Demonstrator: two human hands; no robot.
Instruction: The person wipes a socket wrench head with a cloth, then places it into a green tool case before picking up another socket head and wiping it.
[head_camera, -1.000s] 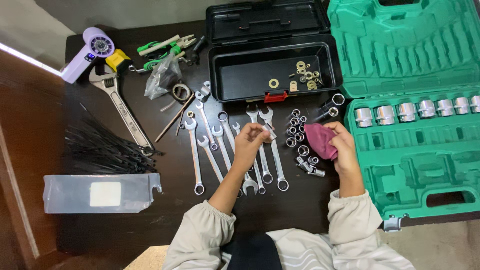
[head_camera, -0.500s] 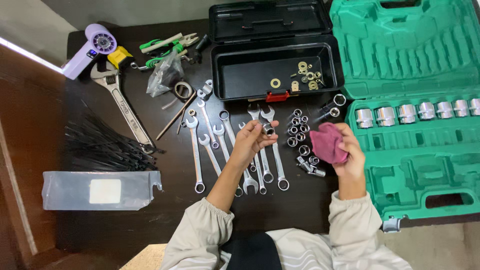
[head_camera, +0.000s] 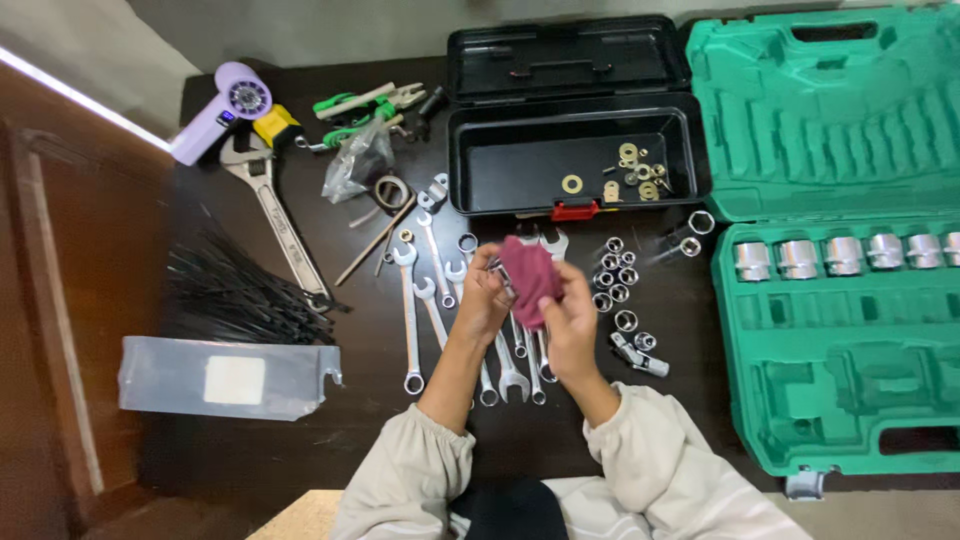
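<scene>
Both hands met above the steel wrenches (head_camera: 478, 330): left hand (head_camera: 482, 300) pinched a small shiny metal socket (head_camera: 503, 281), right hand (head_camera: 568, 318) pressed a soft maroon cloth (head_camera: 527, 277) over it.

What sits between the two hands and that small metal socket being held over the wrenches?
Only the dark red cloth. The right hand presses it against the small metal socket, which the left hand grips directly, so the cloth covers most of it. Nothing else visible comes between them; the chrome combination wrenches lie underneath on the table.
</scene>
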